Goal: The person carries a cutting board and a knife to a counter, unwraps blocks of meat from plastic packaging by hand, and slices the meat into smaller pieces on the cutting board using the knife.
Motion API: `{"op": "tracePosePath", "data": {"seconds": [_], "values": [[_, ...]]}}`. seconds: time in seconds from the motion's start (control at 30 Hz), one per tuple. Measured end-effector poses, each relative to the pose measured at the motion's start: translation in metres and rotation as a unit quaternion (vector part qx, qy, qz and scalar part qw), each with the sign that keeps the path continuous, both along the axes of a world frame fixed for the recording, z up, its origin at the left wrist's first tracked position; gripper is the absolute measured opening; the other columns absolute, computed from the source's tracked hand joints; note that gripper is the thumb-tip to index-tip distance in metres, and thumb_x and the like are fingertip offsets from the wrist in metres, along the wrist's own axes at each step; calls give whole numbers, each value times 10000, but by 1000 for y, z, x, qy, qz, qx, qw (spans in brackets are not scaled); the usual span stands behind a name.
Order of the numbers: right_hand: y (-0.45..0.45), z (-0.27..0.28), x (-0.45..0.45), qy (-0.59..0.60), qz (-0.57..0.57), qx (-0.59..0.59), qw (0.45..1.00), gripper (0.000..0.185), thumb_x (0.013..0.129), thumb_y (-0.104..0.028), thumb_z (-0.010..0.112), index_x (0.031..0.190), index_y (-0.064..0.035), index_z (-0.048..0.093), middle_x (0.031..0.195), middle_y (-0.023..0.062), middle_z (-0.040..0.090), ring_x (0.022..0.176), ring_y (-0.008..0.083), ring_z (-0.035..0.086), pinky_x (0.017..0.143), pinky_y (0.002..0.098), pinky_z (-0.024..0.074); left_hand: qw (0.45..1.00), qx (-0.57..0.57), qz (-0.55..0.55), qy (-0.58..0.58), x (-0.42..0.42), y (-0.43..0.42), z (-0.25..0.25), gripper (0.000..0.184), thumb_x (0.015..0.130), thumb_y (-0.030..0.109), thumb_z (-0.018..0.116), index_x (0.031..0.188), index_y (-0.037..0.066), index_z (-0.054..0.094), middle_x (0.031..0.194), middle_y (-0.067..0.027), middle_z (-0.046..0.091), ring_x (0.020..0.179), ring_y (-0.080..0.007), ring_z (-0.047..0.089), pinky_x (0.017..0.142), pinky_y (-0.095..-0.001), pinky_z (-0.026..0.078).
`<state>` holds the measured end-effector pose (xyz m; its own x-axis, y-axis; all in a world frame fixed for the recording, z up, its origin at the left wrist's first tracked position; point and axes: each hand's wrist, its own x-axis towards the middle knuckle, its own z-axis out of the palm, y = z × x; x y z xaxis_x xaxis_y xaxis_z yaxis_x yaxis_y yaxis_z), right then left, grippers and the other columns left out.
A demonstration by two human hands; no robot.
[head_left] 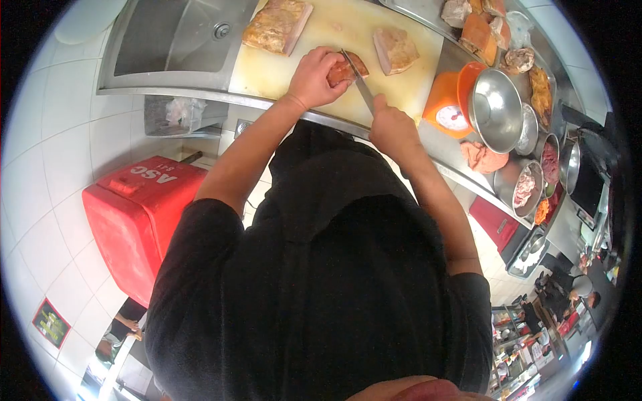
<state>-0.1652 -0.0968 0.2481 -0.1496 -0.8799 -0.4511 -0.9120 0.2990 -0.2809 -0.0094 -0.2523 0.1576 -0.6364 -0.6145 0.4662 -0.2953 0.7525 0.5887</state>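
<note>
My left hand [315, 79] is closed on the left part of a reddish-brown piece of meat [340, 72] lying on the pale cutting board [264, 75]. In my right hand [394, 127] is the handle of a knife [362, 85], whose blade lies across the right part of that meat. To the right of the blade sits a browned slab of meat [396, 51] with a pale cut side. A larger browned slab [276, 27] rests at the board's upper left, above my left hand.
An orange scale [445, 100] with a steel bowl [495, 110] stands right of the board. Beyond are meat bowls [525, 187] and a tray [429, 15] holding meat. A sink [174, 40] is at left, and a red box [144, 220] stands below the counter. Other people are in the background.
</note>
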Motion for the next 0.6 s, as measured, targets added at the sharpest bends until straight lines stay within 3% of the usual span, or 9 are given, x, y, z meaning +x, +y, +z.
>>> {"op": "tracePosePath", "data": {"seconds": [0.3, 0.6], "values": [[-26, 19, 1, 16, 14, 39, 999, 297, 844, -79, 627, 1093, 33, 510, 902, 276, 702, 878, 442, 707, 796, 541, 552, 1000, -2, 5, 13, 0, -5, -6, 482, 665, 240, 846, 1078, 118, 630, 1066, -105, 609, 991, -339, 604, 837, -447, 493], [-89, 19, -5, -39, 65, 38, 996, 302, 820, -38, 581, 1094, 85, 553, 1047, 316, 674, 1006, 459, 669, 855, 528, 529, 999, 15, 10, -26, 0, 1, -3, 494, 691, 227, 827, 1126, 116, 621, 1107, -132, 600, 1023, -368, 590, 869, -455, 483]]}}
